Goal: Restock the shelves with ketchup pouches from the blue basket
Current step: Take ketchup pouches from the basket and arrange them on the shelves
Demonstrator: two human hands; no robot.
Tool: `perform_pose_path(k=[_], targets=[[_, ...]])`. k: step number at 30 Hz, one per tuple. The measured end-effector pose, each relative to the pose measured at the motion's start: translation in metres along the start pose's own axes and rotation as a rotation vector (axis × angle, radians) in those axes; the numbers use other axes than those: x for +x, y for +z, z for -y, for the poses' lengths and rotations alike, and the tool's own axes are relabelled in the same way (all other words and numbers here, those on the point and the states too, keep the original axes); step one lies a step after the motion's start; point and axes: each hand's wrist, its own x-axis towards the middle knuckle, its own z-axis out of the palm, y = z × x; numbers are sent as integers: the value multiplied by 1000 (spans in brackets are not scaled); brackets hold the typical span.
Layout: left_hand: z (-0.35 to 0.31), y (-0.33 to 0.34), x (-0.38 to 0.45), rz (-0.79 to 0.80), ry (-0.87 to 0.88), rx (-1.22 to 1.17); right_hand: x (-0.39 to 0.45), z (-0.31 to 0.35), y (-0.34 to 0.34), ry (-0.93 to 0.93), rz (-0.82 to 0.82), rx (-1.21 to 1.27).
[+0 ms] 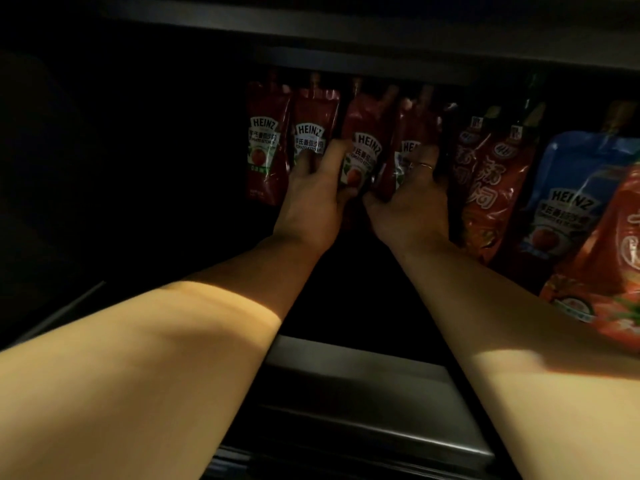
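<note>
From the head view, your left hand (317, 195) grips the third dark red Heinz ketchup pouch (360, 147) in an upright row of four at the back of the dim black shelf (346, 289). Your right hand (410, 199), a thin ring (425, 165) on one finger, closes around the fourth red pouch (403, 147) just beside it. Orange-red pouches (485, 188) and a blue Heinz pouch (568, 202) stand to the right. The basket is out of view.
</note>
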Motion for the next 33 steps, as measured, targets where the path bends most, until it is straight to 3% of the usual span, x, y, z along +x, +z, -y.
perform_pose_path(k=[4,8,15,21,27,33], targets=[[3,-2,-5,24,13,66,-3,-4,-1,-29,-27,1],[8,-18,-7,51,-81,164,-2,-7,-6,-16,50,-16],[5,-12,-2,107,-122,104,0,-8,-5,24,88,10],[-1,19,18,206,-101,342,10,-11,10,84,102,-185],[3,15,12,217,-110,324,6,-7,-2,52,235,-424],[6,15,9,369,-70,439,0,-5,-4,43,291,-380]])
